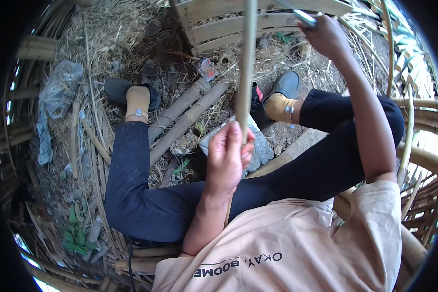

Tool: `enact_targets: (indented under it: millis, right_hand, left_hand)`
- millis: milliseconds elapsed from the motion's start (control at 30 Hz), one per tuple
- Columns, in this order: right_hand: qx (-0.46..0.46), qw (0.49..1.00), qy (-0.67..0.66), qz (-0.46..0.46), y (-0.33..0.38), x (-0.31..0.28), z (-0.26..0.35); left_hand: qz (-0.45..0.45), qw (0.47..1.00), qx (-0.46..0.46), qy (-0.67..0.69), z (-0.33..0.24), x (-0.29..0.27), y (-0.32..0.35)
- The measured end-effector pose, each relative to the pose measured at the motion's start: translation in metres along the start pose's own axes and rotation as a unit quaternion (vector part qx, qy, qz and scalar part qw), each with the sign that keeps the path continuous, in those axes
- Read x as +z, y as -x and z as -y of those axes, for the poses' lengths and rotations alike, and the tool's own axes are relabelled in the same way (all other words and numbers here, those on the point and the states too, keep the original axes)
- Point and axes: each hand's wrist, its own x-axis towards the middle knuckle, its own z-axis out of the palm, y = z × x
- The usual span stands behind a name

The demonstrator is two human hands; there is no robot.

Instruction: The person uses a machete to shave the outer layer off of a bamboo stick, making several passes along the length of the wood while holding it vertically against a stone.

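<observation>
My left hand (228, 152) is wrapped round a long, pale bamboo pole (248, 63), thumb on top. The pole runs from near my shirt up past the top edge of the view, so its far end is hidden. Raised at the upper right, my right hand (326, 38) is closed on a knife (304, 17). Its narrow, greyish blade points up and left and is cut off by the top edge. A gap separates the knife from the pole. Just beyond my left fist lies a rough grey stone block (260, 146).
Two thick bamboo poles (190, 104) lie between my feet. Ahead stands a slatted wooden panel (219, 27). Cut bamboo pieces (416, 63) are stacked at far right. At left, a clear plastic bag (61, 85) sits on straw-littered ground, with green leaves (77, 236) nearer me.
</observation>
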Motion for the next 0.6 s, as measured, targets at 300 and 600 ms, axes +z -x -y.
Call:
enact_targets:
  millis: [300, 600]
  right_hand:
    - [0.107, 0.787, -0.580, 0.183, 0.058, -0.018, 0.072]
    - [0.206, 0.699, -0.652, 0.211, 0.070, -0.022, 0.068]
  left_hand:
    - [0.021, 1.000, 0.017, -0.011, 0.008, 0.004, -0.012]
    - [-0.008, 0.990, 0.064, -0.122, 0.026, 0.018, -0.005]
